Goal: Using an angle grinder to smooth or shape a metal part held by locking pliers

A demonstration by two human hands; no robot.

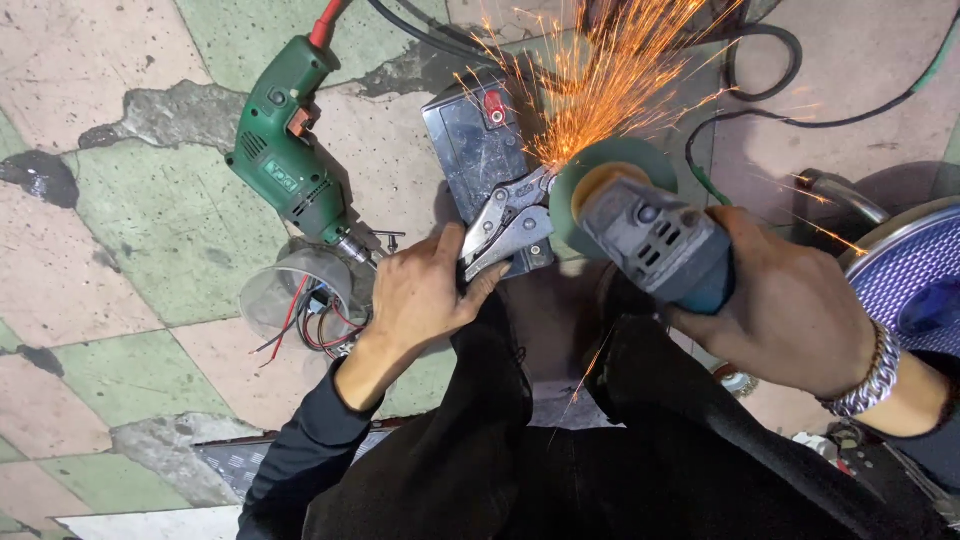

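My left hand [420, 290] grips the handles of silver locking pliers [510, 225], whose jaws clamp a small metal piece at the grinder disc. My right hand [790, 320], with a metal bracelet on the wrist, holds a grey and teal angle grinder [655, 245]. Its round disc [600, 175] touches the clamped piece, and orange sparks [600, 80] spray up and away. Under the pliers lies a dark battery [475, 150] with a red terminal. My knees in black trousers fill the bottom of the view.
A green electric drill [290, 160] lies on the cracked tiled floor to the left, beside a clear plastic tub [295, 290] with red and black wires. Black cables [770, 90] loop at the top right. A round blue-lit object [915, 280] stands at the right edge.
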